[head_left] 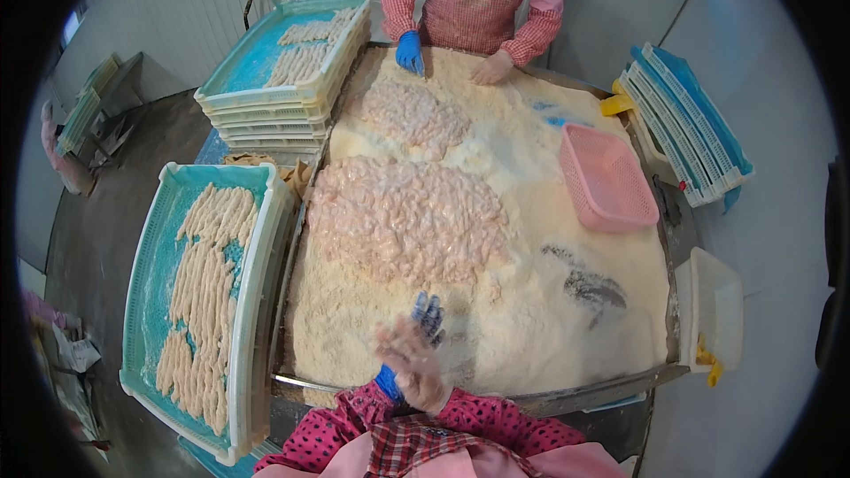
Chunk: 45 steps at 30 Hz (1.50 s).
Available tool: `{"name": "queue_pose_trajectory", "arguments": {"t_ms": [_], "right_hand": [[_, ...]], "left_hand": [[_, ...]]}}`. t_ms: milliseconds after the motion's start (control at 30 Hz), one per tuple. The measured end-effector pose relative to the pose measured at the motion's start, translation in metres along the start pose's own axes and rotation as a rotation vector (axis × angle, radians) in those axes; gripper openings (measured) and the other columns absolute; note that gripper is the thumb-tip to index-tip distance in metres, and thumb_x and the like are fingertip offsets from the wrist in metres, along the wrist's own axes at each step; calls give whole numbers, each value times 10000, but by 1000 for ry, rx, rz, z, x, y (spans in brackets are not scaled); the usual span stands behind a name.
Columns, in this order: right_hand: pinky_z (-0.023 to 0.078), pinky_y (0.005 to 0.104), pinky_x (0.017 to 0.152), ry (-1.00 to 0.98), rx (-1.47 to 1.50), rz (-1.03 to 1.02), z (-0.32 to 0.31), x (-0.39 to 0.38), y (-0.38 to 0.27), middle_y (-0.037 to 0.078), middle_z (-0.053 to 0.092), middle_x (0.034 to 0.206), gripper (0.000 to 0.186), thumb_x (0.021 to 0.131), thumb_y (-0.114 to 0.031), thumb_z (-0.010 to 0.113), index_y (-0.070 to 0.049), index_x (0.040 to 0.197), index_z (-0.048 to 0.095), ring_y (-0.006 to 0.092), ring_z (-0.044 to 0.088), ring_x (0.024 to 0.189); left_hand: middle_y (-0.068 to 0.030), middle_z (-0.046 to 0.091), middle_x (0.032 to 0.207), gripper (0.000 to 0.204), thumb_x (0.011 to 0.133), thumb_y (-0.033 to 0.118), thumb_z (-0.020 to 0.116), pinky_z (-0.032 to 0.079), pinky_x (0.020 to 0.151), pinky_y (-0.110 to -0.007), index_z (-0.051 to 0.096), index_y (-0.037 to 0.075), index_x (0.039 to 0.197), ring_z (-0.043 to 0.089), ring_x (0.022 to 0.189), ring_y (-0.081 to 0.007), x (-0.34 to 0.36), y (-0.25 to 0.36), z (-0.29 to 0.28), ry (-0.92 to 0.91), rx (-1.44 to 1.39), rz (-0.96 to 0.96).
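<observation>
My left hand (428,312) wears a blue glove and its fingers are spread just above the crumb-covered table (531,336). In a thin clear glove, my right hand (409,361) lies across it near the table's front edge. Both are blurred and hold nothing that I can see. Right beyond them sits a large heap of raw pale pink meat strips (403,217). A smaller heap (412,115) lies further back. To my left a turquoise tray (146,301) carries rows of breaded strips (208,274).
Across the table, a person in pink has one blue-gloved hand (409,51) and one bare hand (491,66) in the crumbs. A pink basket (606,177) lies on the right. Stacked trays (266,97) stand far left, white crates (686,128) far right, a white tub (717,301) near right.
</observation>
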State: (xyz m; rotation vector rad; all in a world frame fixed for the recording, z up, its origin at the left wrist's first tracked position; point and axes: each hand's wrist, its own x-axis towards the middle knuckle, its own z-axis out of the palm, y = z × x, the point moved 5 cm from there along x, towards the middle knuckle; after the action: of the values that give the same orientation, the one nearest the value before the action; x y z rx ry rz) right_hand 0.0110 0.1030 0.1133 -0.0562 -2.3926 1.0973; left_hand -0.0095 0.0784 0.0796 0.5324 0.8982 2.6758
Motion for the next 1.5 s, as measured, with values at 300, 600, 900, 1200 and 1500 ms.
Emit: {"name": "queue_pose_trajectory", "arguments": {"t_ms": [300,600,900,1200,1500], "right_hand": [[233,429,1070,17,-6,286,23,21,34,220,384,1355,612,831,-265,552,-39,1366,361,375,345,1259],[443,441,749,90,-931,403,-33,28,163,155,583,890,236,709,-118,681,-55,897,552,336,558,874],[457,426,626,235,-692,506,-28,38,174,160,573,773,235,672,-99,682,-36,844,536,340,574,713],[414,258,580,468,225,702,-85,33,182,-8,510,712,97,729,22,560,-22,802,514,105,477,644],[468,348,757,-240,14,670,-59,-67,93,146,594,936,152,802,-131,599,-37,921,583,248,588,838]], "left_hand": [[-90,517,1183,467,972,394,341,411,937,-371,409,69,1300,507,1047,-209,16,-3,-90,413,-339,-856],[-49,536,931,412,921,414,479,460,784,-338,479,59,1130,532,850,-174,132,248,-184,484,-326,-232],[-117,567,1195,507,952,429,403,402,916,-295,529,19,1223,553,1026,-196,80,469,-400,470,1066,-240],[-108,537,1250,385,955,255,450,340,1002,-306,520,-2,1232,479,1156,-187,75,473,-401,309,1587,-380],[-137,414,1370,529,877,133,547,274,1064,-357,367,5,1358,363,1288,-249,95,231,-106,-84,1137,-297]]}}
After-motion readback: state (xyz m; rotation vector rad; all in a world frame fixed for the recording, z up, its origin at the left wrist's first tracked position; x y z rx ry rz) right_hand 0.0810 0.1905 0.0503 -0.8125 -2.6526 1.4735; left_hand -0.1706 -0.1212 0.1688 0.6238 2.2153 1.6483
